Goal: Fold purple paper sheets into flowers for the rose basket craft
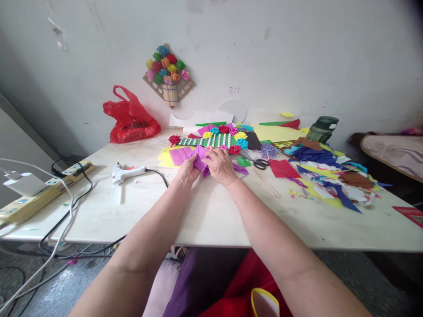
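Observation:
My left hand (187, 171) and my right hand (220, 165) both pinch a piece of purple paper (199, 157) at the middle of the white table (211, 211), fingers closed on its folds. More purple and yellow sheets (176, 155) lie under it. Just beyond stands a green and white strip panel (211, 141) ringed with small paper roses in red, blue and yellow.
A glue gun (124, 172) lies to the left with its cord; a power strip (42, 189) sits at the left edge. Scissors (261, 164), a wooden stick (266, 181) and paper scraps (327, 171) fill the right. A red bag (130, 118) and a flower craft (168, 72) are at the wall.

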Action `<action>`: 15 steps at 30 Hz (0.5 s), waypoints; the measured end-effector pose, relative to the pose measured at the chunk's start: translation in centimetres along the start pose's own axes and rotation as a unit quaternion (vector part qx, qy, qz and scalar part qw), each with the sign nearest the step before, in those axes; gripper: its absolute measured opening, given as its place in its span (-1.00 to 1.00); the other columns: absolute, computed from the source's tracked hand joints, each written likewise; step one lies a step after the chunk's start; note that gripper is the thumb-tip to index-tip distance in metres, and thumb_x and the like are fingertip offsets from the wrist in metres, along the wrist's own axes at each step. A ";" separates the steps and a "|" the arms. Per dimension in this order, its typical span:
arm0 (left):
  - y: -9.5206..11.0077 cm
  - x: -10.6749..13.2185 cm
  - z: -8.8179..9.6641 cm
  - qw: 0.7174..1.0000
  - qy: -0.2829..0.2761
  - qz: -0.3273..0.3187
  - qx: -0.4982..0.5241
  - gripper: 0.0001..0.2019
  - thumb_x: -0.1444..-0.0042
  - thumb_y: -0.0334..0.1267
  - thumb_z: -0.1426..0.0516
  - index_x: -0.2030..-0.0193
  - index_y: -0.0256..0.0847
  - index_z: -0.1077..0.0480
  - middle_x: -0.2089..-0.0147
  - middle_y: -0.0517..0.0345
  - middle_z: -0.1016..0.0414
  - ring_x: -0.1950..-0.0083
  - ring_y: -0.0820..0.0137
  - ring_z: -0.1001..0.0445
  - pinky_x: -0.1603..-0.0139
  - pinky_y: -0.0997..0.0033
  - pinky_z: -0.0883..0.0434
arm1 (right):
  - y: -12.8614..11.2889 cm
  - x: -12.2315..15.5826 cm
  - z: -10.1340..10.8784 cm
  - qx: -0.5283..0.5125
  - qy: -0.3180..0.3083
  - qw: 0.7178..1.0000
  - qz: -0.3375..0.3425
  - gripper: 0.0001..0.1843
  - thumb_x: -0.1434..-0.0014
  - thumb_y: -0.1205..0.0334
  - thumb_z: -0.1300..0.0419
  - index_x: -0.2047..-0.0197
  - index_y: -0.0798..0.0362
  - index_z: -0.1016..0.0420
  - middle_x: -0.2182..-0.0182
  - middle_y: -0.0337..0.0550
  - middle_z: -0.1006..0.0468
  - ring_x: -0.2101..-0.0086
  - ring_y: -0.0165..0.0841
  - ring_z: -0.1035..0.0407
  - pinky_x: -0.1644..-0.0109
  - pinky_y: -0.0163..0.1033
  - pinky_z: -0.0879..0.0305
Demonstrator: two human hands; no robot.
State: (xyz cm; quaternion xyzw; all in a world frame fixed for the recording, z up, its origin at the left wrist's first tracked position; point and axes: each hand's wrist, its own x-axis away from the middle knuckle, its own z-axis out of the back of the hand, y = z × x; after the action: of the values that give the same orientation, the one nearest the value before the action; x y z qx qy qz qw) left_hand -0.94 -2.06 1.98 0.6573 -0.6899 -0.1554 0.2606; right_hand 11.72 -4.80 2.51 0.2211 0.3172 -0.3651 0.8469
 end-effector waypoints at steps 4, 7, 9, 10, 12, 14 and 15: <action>0.0 0.0 0.1 1.000 -0.019 -0.007 0.004 -0.83 -0.09 -0.49 -0.01 0.20 -0.31 -0.36 0.41 0.09 -0.47 0.29 0.42 -0.48 0.16 0.46 -0.43 | 0.1 0.0 -0.1 0.003 0.022 1.000 -0.002 -0.69 -0.23 0.32 0.08 0.18 -0.02 -0.48 0.18 -0.15 -0.49 -0.01 -0.24 -0.08 -0.07 -0.08 0.10; 0.1 0.0 0.2 0.999 -0.044 -0.012 0.003 -0.82 -0.08 -0.50 -0.02 0.18 -0.32 -0.36 0.38 0.07 -0.49 0.30 0.41 -0.49 0.14 0.42 -0.43 | 0.0 0.0 0.0 0.008 0.029 0.999 -0.027 -0.69 -0.25 0.32 0.09 0.17 -0.02 -0.47 0.15 -0.18 -0.49 -0.02 -0.25 -0.08 -0.06 -0.08 0.09; 0.1 0.1 0.2 0.999 -0.052 -0.010 0.002 -0.82 -0.08 -0.49 -0.02 0.18 -0.33 -0.35 0.36 0.04 -0.50 0.28 0.38 -0.49 0.13 0.39 -0.44 | 0.0 0.0 0.1 0.014 0.023 0.999 -0.047 -0.68 -0.25 0.31 0.10 0.17 -0.01 -0.48 0.14 -0.17 -0.50 0.00 -0.24 -0.12 0.00 -0.08 0.04; 0.1 0.1 0.2 0.999 -0.052 -0.009 0.001 -0.81 -0.08 -0.49 -0.02 0.17 -0.34 -0.35 0.35 0.03 -0.50 0.27 0.37 -0.49 0.13 0.38 -0.44 | -0.1 -0.1 0.1 0.016 0.017 0.998 -0.056 -0.68 -0.25 0.31 0.10 0.17 -0.01 -0.48 0.14 -0.17 -0.50 0.02 -0.24 -0.14 0.03 -0.09 0.02; 0.2 0.2 0.0 0.999 -0.047 -0.008 0.002 -0.79 -0.08 -0.50 -0.01 0.15 -0.34 -0.35 0.35 0.02 -0.50 0.26 0.36 -0.50 0.13 0.37 -0.44 | -0.1 -0.1 0.1 0.015 0.001 0.998 -0.067 -0.69 -0.24 0.31 0.09 0.17 0.00 -0.48 0.14 -0.14 -0.50 0.06 -0.23 -0.19 0.07 -0.09 -0.02; 0.2 0.3 -0.1 0.999 -0.038 -0.008 0.006 -0.77 -0.08 -0.52 0.00 0.13 -0.34 -0.34 0.38 0.04 -0.50 0.29 0.38 -0.50 0.14 0.38 -0.44 | -0.1 -0.1 0.0 0.007 -0.013 0.998 -0.069 -0.68 -0.24 0.33 0.09 0.15 0.01 -0.49 0.12 -0.12 -0.50 0.13 -0.25 -0.24 0.10 -0.12 -0.08; 0.2 0.3 -0.2 0.999 -0.034 -0.007 0.009 -0.76 -0.09 -0.52 0.01 0.12 -0.34 -0.34 0.39 0.05 -0.50 0.30 0.39 -0.49 0.14 0.38 -0.44 | -0.1 -0.1 -0.1 0.002 -0.017 0.998 -0.067 -0.66 -0.24 0.34 0.10 0.13 0.02 -0.49 0.10 -0.12 -0.50 0.16 -0.27 -0.27 0.12 -0.14 -0.11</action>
State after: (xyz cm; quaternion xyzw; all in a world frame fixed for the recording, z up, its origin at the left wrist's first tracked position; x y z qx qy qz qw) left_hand -1.03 -2.33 2.31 0.6589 -0.6951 -0.1727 0.2300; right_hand 11.57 -4.74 2.45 0.1950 0.3158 -0.4258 0.8252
